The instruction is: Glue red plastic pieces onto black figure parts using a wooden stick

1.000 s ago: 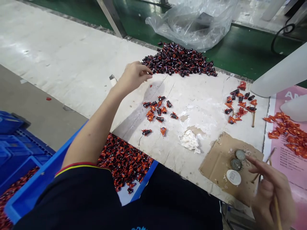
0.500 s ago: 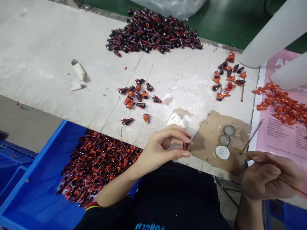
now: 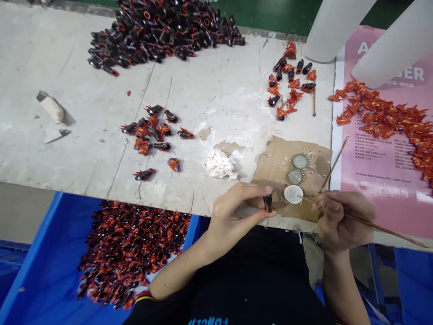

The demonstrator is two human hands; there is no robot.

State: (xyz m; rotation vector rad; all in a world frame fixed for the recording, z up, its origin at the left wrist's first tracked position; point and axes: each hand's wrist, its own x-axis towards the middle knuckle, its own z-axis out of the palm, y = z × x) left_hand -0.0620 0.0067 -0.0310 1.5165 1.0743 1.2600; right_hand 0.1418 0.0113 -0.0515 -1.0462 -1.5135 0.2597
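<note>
My left hand (image 3: 237,210) pinches a small black-and-orange figurine part (image 3: 268,203) between thumb and fingertips, holding it upright above the near edge of the cardboard. In my right hand (image 3: 345,219) is a thin wooden stick (image 3: 382,226), gripped like a pen. Its tip reaches over a round white cap (image 3: 293,194) lying on the cardboard; whether it touches the cap I cannot tell. Two bottle caps (image 3: 300,161) with a pale filling sit just beyond the white cap. A second stick (image 3: 334,163) leans across the right edge of the cardboard (image 3: 277,155).
A big pile of dark parts (image 3: 169,34) covers the table's back. Smaller clusters (image 3: 155,131) lie mid-table and near two white cylinders (image 3: 338,27). Orange pieces (image 3: 382,113) rest on a pink printed sheet (image 3: 372,189). A crumpled tissue (image 3: 220,164) is nearby. A blue bin (image 3: 43,262) holds many pieces.
My right hand has brought the stick's tip leftward over the white cap. The part in my left hand is now turned upright. The whole view has shifted, with table things sliding left.
</note>
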